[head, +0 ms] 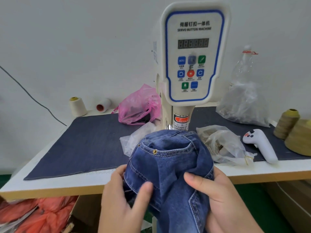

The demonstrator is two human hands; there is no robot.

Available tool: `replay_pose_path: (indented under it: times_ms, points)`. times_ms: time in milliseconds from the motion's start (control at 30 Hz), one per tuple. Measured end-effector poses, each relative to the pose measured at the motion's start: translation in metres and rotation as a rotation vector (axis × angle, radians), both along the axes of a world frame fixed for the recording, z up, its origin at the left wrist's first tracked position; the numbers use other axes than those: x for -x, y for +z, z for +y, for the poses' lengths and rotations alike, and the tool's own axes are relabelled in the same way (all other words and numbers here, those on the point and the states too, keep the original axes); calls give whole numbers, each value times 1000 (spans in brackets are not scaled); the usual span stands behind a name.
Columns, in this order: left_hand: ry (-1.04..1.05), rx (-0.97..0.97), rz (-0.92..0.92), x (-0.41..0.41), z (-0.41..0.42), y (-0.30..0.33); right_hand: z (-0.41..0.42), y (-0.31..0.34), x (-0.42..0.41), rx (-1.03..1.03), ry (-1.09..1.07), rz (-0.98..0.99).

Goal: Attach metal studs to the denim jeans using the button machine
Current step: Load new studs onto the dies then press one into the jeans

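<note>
The jeans (170, 165) were bunched up at the near edge of the table (252, 174), their top reaching the foot of the button machine (193, 56), with the pocket seam facing up. Two studs showed on that seam: one stud (154, 151) above the hands and a smaller stud (139, 145) just to its left. The left hand (124, 199) gripped the denim from the left, fingers curled behind the cloth and thumb pressed on its front. The right hand (217, 195) held the other side the same way, thumb on top and fingers wrapped under the fold.

Just beyond the right hand lay a clear bag (223, 145) with small brownish pieces inside; what they were could not be told. Farther off to the right rested a white handheld controller (262, 145). Beyond the left hand, beside the machine, sat a pink bag (138, 105) with something dark in it. A large clear bag (244, 103) with dark contents stood far behind the right hand.
</note>
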State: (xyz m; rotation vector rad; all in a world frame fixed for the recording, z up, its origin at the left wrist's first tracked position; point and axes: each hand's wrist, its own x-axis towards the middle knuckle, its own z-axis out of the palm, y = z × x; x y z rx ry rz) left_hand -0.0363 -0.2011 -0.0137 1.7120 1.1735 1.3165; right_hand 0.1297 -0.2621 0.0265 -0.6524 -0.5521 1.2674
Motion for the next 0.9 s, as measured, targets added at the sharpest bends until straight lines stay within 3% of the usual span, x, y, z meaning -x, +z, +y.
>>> replay_pose_path:
  times_ms: [133, 233, 333, 500, 600, 900]
  points:
    - [-41, 94, -5, 6, -11, -9, 8, 6, 8, -18, 43, 64]
    - [-241, 222, -211, 6, -15, -7, 16, 10, 18, -82, 111, 63]
    - [-348, 320, -299, -5, -12, -3, 27, 4, 29, -22, -10, -40]
    - [-245, 378, -535, -17, -1, -6, 40, -4, 39, 51, -186, -311]
    - [-188, 418, -637, -21, 6, -6, 41, -9, 36, 73, -183, -442]
    - [-213, 270, -494, -1, 9, 7, 41, -19, 30, 151, -40, -419]
